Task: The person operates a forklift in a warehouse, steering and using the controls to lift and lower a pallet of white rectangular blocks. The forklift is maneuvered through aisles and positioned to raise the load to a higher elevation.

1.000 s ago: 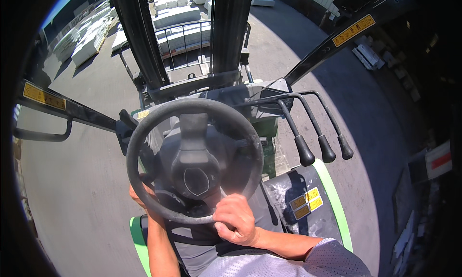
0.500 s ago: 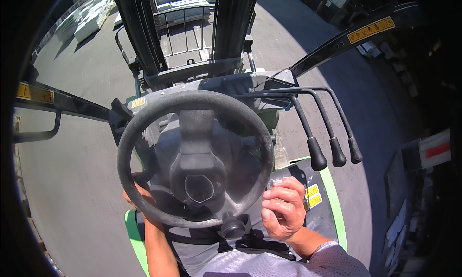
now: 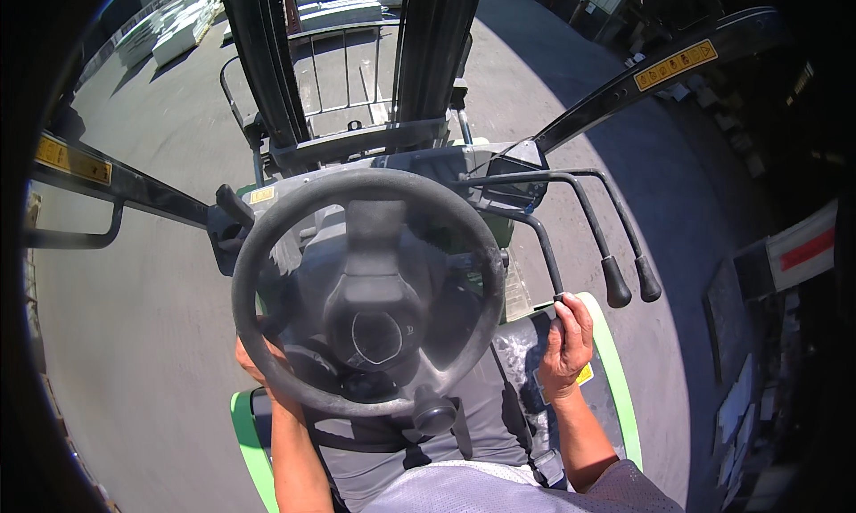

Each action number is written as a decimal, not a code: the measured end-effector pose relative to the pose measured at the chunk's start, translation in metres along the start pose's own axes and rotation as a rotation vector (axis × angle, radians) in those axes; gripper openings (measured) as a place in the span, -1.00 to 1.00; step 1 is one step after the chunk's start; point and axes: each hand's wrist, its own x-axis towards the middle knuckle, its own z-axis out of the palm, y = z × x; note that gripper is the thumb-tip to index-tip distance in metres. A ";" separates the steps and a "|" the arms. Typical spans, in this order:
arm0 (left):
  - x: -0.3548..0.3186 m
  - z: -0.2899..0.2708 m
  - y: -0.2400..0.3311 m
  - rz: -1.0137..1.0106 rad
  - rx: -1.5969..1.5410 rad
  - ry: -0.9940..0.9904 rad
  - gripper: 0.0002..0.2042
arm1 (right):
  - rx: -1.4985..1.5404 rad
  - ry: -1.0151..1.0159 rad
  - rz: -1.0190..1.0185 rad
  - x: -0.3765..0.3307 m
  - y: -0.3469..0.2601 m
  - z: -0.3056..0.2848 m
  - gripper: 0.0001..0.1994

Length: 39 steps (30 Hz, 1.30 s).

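My right hand [image 3: 566, 348] is closed round the knob of the nearest control lever [image 3: 547, 256], a bent black rod right of the steering wheel. Its fingers cover most of that knob. My left hand [image 3: 257, 360] is at the lower left of the black steering wheel [image 3: 247, 286]. The rim passes over it and hides the fingers, so I cannot see whether they grip. A round spinner knob [image 3: 434, 415] sits on the lower rim. Two more levers with black knobs [image 3: 616, 283] stand farther right, untouched.
Ahead rises the black forklift mast [image 3: 428, 58] with a load backrest [image 3: 346, 63] between its rails. Pale stacked slabs [image 3: 185, 33] lie at the far left. Black posts [image 3: 143, 190] flank the cab. A red-and-white panel [image 3: 807, 247] and dark stacked material are at the right.
My right hand has moved from beside the wheel to the nearest lever and taken hold of its knob. That lever now sits lower and closer to me. My left hand stays by the rim.
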 end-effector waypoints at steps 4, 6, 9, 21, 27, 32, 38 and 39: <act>0.004 -0.007 0.001 0.169 0.045 0.035 -0.60 | 0.007 -0.032 0.087 -0.010 -0.011 -0.005 -0.72; 0.003 -0.015 0.005 0.180 0.061 0.030 -0.61 | 0.003 -0.016 0.024 -0.008 -0.020 -0.009 -0.69; 0.002 -0.024 0.007 0.158 0.133 0.001 -0.63 | 0.017 -0.031 0.022 -0.002 -0.031 -0.015 -0.68; 0.017 -0.008 -0.013 -0.058 0.084 -0.027 -0.65 | -0.101 0.225 -0.062 0.046 -0.006 -0.019 -0.78; 0.017 0.000 -0.002 -0.021 0.067 0.001 -0.66 | -0.110 0.276 0.231 0.071 0.041 -0.008 -0.64; -0.008 -0.002 -0.006 0.093 0.024 0.056 -0.61 | 0.038 0.263 0.201 0.121 0.056 -0.001 -0.58; -0.002 -0.034 0.008 0.172 0.051 0.034 -0.62 | -0.003 0.233 0.200 0.166 0.006 -0.011 -0.59; 0.002 -0.040 0.011 0.155 0.029 0.018 -0.64 | -0.003 0.248 0.203 0.155 -0.001 -0.012 -0.59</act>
